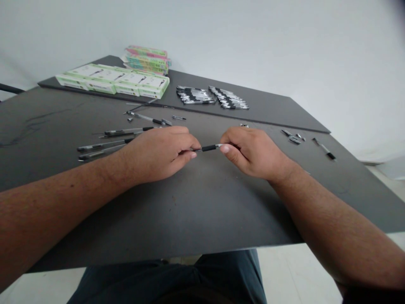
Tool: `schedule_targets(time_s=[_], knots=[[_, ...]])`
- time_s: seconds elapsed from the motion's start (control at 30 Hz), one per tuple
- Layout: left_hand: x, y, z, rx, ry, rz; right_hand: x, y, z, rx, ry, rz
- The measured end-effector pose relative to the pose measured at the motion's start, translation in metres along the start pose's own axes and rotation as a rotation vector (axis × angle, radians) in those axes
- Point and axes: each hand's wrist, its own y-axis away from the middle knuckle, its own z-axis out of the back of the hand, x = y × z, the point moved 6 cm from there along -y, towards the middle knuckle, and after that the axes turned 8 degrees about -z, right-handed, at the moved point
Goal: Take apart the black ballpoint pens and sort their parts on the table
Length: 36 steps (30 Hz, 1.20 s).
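A pen with a black grip (209, 148) is held level between my hands, just above the dark table. My left hand (167, 151) pinches its barrel, which is mostly hidden by the fingers. At the tip end, my right hand (253, 150) has thumb and forefinger closed on the pale point. Several pens (104, 144) lie beside and behind my left hand. Beyond it rest another pen (144, 118) and a short clear pen part (179, 118). Small pen parts (294, 137) and a short barrel with a black grip (325, 150) lie right of my right hand.
On a raised dark board (268, 103) along the back stand green-and-white pen boxes (126, 80) in a row. Behind them is a stack of colourful packs (147, 59). Two bundles of pens (196, 95) lie to their right. The table's front edge runs just before my lap.
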Motion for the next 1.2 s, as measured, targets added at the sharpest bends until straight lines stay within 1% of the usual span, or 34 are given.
schedule_targets(time_s=[0.1,0.23,0.37,0.47,0.53,0.6,0.77,0.83,0.93,1.03,1.1,1.2], knots=[[-0.0003,-0.0008,-0.0002,0.009,-0.002,0.0,0.0012,0.0,0.0012,-0.021,-0.028,0.014],[0.0003,-0.001,-0.0014,0.019,0.001,0.006,0.0008,0.0,-0.0032,-0.011,0.027,0.034],[0.0018,0.0001,-0.0006,0.008,-0.004,0.023,-0.0011,0.0005,-0.0042,-0.016,0.028,0.04],[0.0016,0.0005,-0.0012,0.02,0.001,0.019,0.0019,0.0007,-0.0025,-0.033,0.014,0.072],[0.0012,0.0005,-0.0015,0.025,0.005,0.01,0.0048,0.0003,-0.002,-0.021,0.013,0.084],[0.0016,0.0006,-0.0007,0.017,-0.003,0.014,0.0063,-0.0007,-0.0016,0.003,0.005,0.066],[0.0027,0.0012,0.0031,-0.004,-0.077,0.041,-0.0008,-0.0033,-0.0034,0.046,-0.055,-0.09],[0.0027,0.0012,0.0036,-0.008,-0.077,0.043,-0.0024,-0.0035,-0.0054,0.036,-0.039,-0.084],[0.0033,0.001,0.0024,-0.001,-0.037,0.045,-0.0019,-0.0034,-0.0069,-0.004,0.008,-0.024],[0.0031,0.0008,0.0011,0.017,-0.033,0.035,0.0001,-0.0034,-0.0064,-0.006,-0.008,0.005],[0.0022,0.0011,0.0022,0.013,-0.059,0.025,0.0005,-0.0039,-0.0051,0.013,-0.064,-0.022],[0.0007,0.002,0.005,-0.01,-0.094,0.027,-0.0019,-0.0046,-0.0047,0.037,-0.128,-0.118]])
